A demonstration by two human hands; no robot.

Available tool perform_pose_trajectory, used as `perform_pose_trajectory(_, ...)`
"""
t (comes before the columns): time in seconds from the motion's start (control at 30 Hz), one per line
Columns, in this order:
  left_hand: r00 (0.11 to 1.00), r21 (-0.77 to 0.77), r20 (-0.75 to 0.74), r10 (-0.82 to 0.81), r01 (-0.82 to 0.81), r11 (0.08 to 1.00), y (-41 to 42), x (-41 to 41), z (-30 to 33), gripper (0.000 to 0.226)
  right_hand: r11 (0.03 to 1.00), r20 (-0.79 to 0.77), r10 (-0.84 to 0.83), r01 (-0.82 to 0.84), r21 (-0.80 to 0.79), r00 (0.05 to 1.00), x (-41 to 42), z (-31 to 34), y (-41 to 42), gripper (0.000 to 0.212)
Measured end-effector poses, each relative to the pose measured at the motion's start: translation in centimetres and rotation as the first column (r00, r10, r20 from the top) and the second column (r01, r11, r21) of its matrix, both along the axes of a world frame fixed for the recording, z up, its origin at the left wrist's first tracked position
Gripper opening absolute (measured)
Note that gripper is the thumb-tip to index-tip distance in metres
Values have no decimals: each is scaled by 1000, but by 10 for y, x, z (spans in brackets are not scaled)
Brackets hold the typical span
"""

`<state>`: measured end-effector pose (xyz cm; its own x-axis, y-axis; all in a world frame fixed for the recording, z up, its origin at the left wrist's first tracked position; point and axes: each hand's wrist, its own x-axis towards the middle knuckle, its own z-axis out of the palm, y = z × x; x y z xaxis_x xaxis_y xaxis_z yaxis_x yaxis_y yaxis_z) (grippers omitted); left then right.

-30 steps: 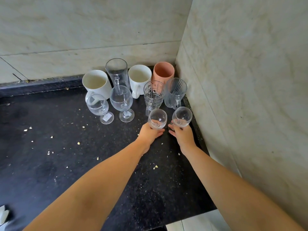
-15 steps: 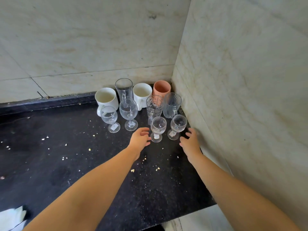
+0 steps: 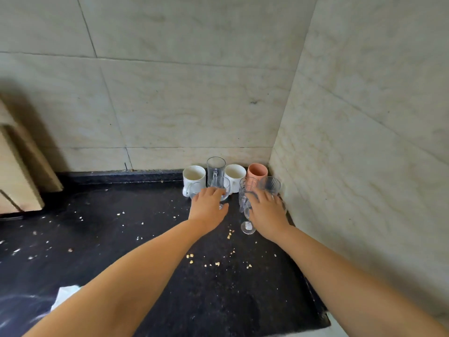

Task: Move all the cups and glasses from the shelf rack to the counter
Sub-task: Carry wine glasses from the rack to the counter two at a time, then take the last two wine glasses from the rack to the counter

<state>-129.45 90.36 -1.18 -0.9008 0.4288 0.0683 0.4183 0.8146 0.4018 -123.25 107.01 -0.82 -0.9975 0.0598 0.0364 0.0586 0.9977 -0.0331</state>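
Since half a second ago, both hands have been drawn back from the two small stemmed glasses and raised in front of the group; the view has also been tilted up, so more wall is seen. A second ago those two glasses were being set down by their stems. From this it is judged that the pair has been delivered and released, and that the hands are being withdrawn, probably toward the shelf rack, which is not in view.

The left hand (image 3: pixel 208 207) is held with fingers extended and relaxed, palm down, at 11 o'clock from the foot of the nearest stemmed glass (image 3: pixel 248 226). Nothing is gripped by it; it merely overlaps a wine glass (image 3: pixel 222 188) behind it, and contact cannot be confirmed. The right hand (image 3: pixel 266 210) is likewise spread and flat, holding nothing, just at 2 o'clock of that same foot; the second small glass is hidden behind it.

The cups and glasses are gathered on the dark counter (image 3: pixel 121 239) in the wall corner: a white mug (image 3: pixel 194 175), a tall glass mug (image 3: pixel 215 166), a second white mug (image 3: pixel 235 175), a pink cup (image 3: pixel 257 171) and a ribbed glass (image 3: pixel 273 184). Whether more remain on the rack cannot be told.
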Motion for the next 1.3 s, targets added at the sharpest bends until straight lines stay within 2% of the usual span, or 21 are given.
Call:
perform_pose_trajectory(0.2,965,-31,-69,254,-257,966,-75,32,21,45,964,20,261,-262,55,965,-4,18,-60,47)
perform_pose_trajectory(0.4,876,-60,-36,481,-482,874,-149,119,10,46,859,56,509,-511,27,859,29,17,-141,46)
perform_pose_trajectory(0.53,750,-61,51,660,-657,751,-201,198,-5,44,737,123,667,-675,38,735,70,0,-213,46)
perform_pose_trajectory(0.6,656,-70,102,748,-745,663,-232,243,-10,43,647,156,748,-761,44,645,95,-6,-254,46)
perform_pose_trajectory(0.8,397,-113,77,915,-908,403,-315,373,-14,42,378,133,913,-923,75,385,185,-13,-365,44)
perform_pose_trajectory(0.9,291,-130,51,955,-947,295,-354,441,-13,43,257,132,956,-964,65,263,242,-11,-421,44)
perform_pose_trajectory(1.0,229,-159,36,973,-960,232,-393,511,-16,44,169,107,979,-984,57,175,301,-11,-481,46)
perform_pose_trajectory(1.17,114,-228,7,993,-967,113,-465,639,-12,43,92,122,988,-995,28,95,405,-17,-570,47)
perform_pose_trajectory(1.3,-89,-210,-21,996,-973,-91,-521,752,-1,42,-37,123,992,-999,-1,-37,500,-15,-637,46)
